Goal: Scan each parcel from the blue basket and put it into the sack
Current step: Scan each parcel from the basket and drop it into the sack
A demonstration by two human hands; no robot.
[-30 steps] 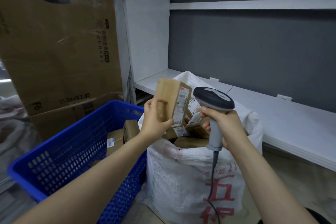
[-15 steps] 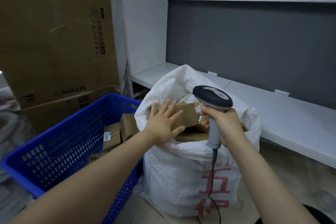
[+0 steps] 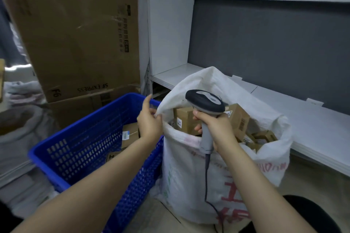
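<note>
so the sack (image 3: 208, 176) gapes for loading, my left hand (image 3: 149, 122) pinches its rim; right hand (image 3: 217, 128) grips scanner (image 3: 205, 103), ready.

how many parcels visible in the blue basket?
2. Labelled parcel beside the left hand; second parcel below it, partly cut off by the forearm. The arm may hide more.

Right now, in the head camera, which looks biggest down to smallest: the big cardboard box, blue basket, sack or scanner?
Largest: big cardboard box.
Then blue basket and sack, about alike, unranked.
Smallest: scanner.
</note>
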